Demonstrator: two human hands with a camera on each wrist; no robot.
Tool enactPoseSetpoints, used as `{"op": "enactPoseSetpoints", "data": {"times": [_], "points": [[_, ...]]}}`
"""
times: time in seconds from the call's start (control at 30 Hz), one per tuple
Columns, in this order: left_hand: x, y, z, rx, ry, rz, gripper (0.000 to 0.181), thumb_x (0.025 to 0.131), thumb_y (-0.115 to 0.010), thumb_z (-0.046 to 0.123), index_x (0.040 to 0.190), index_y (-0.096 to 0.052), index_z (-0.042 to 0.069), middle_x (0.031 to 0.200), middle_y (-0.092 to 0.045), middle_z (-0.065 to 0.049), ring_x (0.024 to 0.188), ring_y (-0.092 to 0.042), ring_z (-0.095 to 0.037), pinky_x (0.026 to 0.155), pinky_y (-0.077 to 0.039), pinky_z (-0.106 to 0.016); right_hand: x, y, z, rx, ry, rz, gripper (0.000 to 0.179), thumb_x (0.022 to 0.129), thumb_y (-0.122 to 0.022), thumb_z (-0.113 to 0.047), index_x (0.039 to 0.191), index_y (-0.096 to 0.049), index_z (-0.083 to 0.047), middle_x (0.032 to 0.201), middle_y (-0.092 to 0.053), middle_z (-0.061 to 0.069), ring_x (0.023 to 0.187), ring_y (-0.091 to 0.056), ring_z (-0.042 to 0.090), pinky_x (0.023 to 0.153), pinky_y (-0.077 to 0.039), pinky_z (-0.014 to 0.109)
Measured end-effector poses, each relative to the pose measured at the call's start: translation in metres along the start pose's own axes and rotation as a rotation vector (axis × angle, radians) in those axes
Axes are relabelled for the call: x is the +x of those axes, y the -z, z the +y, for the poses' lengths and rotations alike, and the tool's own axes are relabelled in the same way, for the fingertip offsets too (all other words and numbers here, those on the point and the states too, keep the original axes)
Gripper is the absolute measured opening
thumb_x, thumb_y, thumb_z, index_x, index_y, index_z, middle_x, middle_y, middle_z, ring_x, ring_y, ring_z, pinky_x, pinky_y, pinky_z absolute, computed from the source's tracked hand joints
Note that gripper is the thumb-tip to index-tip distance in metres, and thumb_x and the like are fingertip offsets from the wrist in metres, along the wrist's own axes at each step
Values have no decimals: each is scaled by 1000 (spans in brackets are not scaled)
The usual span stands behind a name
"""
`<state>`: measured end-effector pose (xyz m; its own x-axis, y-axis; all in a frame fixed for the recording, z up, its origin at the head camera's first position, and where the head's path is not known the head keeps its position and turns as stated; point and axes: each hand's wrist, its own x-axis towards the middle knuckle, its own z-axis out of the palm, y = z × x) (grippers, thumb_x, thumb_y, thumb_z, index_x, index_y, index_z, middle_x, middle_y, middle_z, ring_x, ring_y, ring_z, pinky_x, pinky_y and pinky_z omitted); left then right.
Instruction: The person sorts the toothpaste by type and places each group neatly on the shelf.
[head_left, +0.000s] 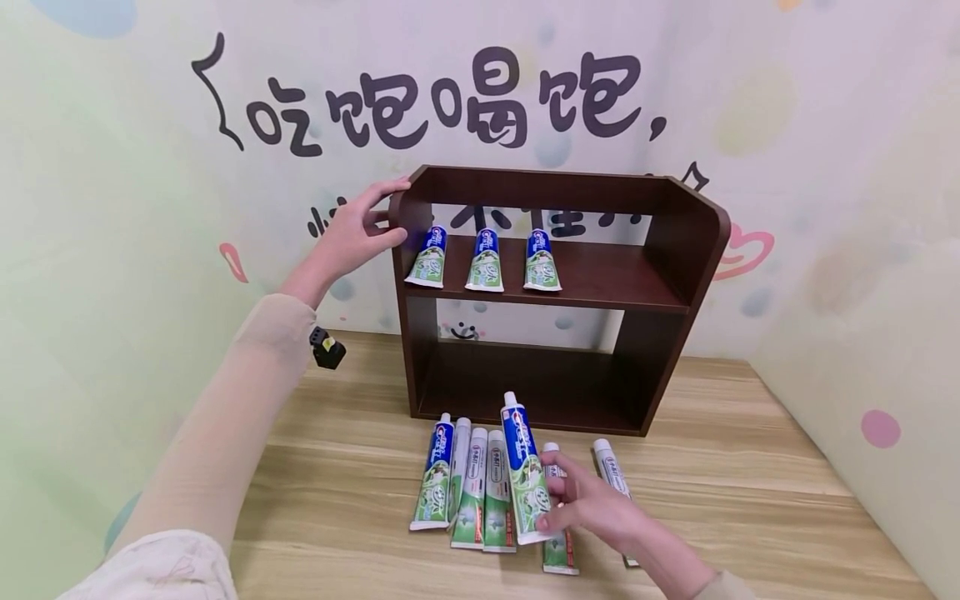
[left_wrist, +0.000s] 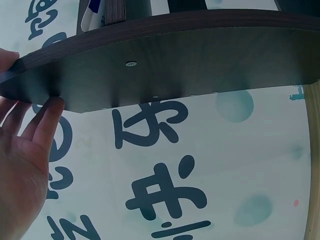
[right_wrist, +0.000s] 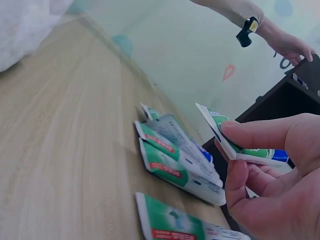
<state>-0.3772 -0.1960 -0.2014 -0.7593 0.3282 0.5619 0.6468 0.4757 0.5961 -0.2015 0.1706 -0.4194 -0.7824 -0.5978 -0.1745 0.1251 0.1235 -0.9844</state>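
Note:
My right hand (head_left: 592, 504) holds a blue, white and green toothpaste tube (head_left: 525, 467) by its lower end, cap upward, above the table. In the right wrist view, the thumb presses the flat end of that tube (right_wrist: 220, 127) against the fingers. With thumb and fingers on either side, my left hand (head_left: 356, 237) grips the top left edge of the dark brown shelf (head_left: 555, 185). The left wrist view shows the fingers against the shelf's outer side panel (left_wrist: 150, 65). Three blue and green tubes lie on the upper board, the middle one (head_left: 486, 260) between its neighbours.
Before the shelf lie another blue and green tube (head_left: 433, 475) and several white and green tubes (head_left: 471, 492). Partly behind my right hand is a white and green tube (head_left: 558, 550); another (head_left: 611, 467) lies farther right. A patterned wall (head_left: 300, 50) stands behind the wooden table (head_left: 322, 500).

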Motion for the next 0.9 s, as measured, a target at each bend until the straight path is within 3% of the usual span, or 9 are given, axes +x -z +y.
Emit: {"op": "enactPoseSetpoints", "data": {"times": [0.4,0.9], "points": [[-2,1,3,-3,11,-4,61,93,-63,10,149,-42,24,160,-36,4,126,-59,-38,103,-53,-44,-10,5,-35,-90,77,16,73,83,-73,-2,140,-28,1,108,-72,15,87,-67,20,81,-58,28],[-1,2,2,2,17,-8,61,94,-63,11,149,-42,24,160,-36,4,127,-58,-37,103,-53,-45,-23,15,-79,-221,117,116,79,83,-75,-5,145,-26,-1,116,-69,21,87,-65,22,82,-59,27]]}}
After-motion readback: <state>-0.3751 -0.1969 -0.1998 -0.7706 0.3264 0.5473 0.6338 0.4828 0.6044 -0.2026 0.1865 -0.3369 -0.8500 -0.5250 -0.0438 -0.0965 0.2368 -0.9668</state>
